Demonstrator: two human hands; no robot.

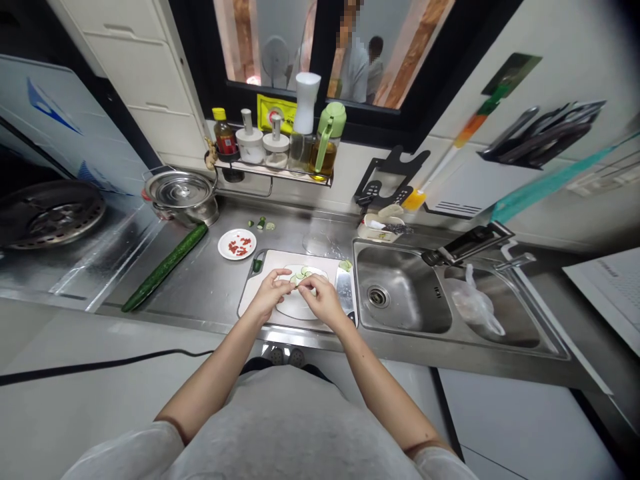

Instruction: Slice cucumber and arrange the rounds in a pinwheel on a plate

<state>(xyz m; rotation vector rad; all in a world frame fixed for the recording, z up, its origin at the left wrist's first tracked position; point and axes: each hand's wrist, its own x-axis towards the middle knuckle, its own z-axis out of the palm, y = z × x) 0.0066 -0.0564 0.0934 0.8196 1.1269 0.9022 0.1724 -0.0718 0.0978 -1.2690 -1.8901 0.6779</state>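
My left hand (271, 293) and my right hand (323, 301) meet fingertip to fingertip above a white plate (300, 311). Both are closed in a pinch on a thin cucumber slice, mostly hidden by the fingers. More pale green cucumber slices (302, 273) lie on the plate's far part. Under the plate is a light cutting board (276, 258) with a dark edge. A short cucumber piece (257, 265) rests at its far left corner. Along the board's right side lies a wide-bladed knife (344, 288), with light green scraps (345, 265) by its far end.
A whole cucumber (165, 268) and a small plate of red pieces (237, 245) lie left. Behind them stand a lidded steel pot (183, 193) and cucumber ends (261, 223). A shelf (250, 168) holds bottles and jars. A double sink (405, 293) is right, with a plastic bag (475, 307).
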